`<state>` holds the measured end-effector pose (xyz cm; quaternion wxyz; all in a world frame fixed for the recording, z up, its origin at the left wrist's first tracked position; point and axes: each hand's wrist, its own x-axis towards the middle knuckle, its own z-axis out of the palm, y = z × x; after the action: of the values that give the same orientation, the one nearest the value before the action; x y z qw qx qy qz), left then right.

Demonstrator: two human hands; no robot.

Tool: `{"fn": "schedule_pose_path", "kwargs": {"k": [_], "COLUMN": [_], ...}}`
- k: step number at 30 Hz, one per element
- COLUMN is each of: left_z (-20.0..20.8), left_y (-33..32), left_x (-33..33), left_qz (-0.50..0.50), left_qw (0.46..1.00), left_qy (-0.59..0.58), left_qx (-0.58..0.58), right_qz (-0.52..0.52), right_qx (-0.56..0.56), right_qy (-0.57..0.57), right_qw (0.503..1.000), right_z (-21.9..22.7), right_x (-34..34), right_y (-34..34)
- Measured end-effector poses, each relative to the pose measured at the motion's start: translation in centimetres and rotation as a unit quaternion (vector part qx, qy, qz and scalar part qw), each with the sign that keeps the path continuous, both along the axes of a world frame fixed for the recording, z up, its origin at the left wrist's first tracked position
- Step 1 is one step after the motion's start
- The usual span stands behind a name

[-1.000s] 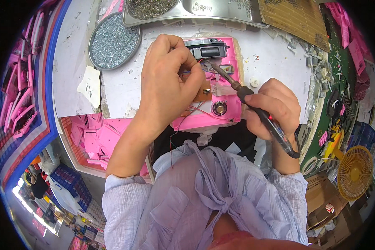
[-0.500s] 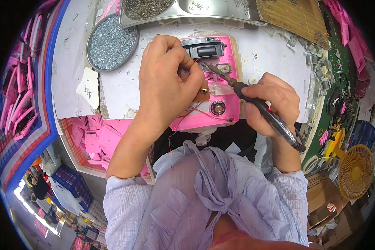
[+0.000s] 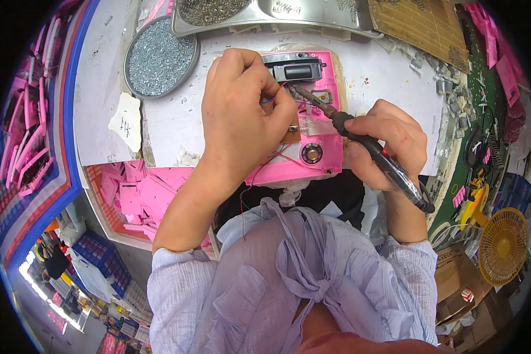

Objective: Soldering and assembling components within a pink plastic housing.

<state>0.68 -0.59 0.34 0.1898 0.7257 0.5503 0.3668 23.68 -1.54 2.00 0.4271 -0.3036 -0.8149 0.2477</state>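
Observation:
A pink plastic casing (image 3: 327, 170) lies in front of me, with a round speaker (image 3: 311, 153), a black and grey part (image 3: 301, 72) and a brown circuit board (image 3: 291, 134) in it. My right hand (image 3: 389, 144) is closed round the black handle of a soldering iron (image 3: 360, 137). Its tip points left and touches or nearly touches the wiring beside the black part. Over the casing's left side, my left hand (image 3: 245, 106) pinches a thin wire (image 3: 282, 86) between thumb and forefinger. The palm hides part of the board and the wire's far end.
Small screws fill a round dish (image 3: 161, 57) at the back left. A metal tray (image 3: 271, 26) of small parts spans the far side. Pink casing parts (image 3: 138, 189) fill a bin at lower left. Small metal pieces (image 3: 448, 94) and a yellow fan (image 3: 504, 246) stand at the right.
The whole view has shifted very slightly. Both hands stay over the casing, with the iron tip still at the same wiring area.

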Motion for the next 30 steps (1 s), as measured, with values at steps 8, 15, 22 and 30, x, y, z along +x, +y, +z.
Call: {"fn": "schedule_pose_path", "kwargs": {"k": [8, 15, 22, 30], "left_z": [-0.2, -0.4, -0.3, -0.2], "left_y": [-0.1, -0.1, -0.1, -0.2], "left_x": [0.1, 0.2, 0.3, 0.4], "left_qz": [0.001, 0.005, 0.008, 0.020], "left_qw": [1.000, 1.000, 1.000, 1.000], "left_qy": [-0.004, -0.008, -0.005, -0.003], "left_qx": [0.012, 0.018, 0.021, 0.011], "right_qz": [-0.018, -0.023, -0.028, -0.041], "right_qx": [-0.003, 0.002, 0.005, 0.012], "right_qy": [0.018, 0.024, 0.013, 0.020], "right_qw": [1.000, 0.999, 1.000, 0.999], "right_z": [-0.2, 0.1, 0.6, 1.2], "right_x": [0.0, 0.1, 1.1, 2.2], "right_y": [0.0, -0.4, -1.0, -1.6]}}
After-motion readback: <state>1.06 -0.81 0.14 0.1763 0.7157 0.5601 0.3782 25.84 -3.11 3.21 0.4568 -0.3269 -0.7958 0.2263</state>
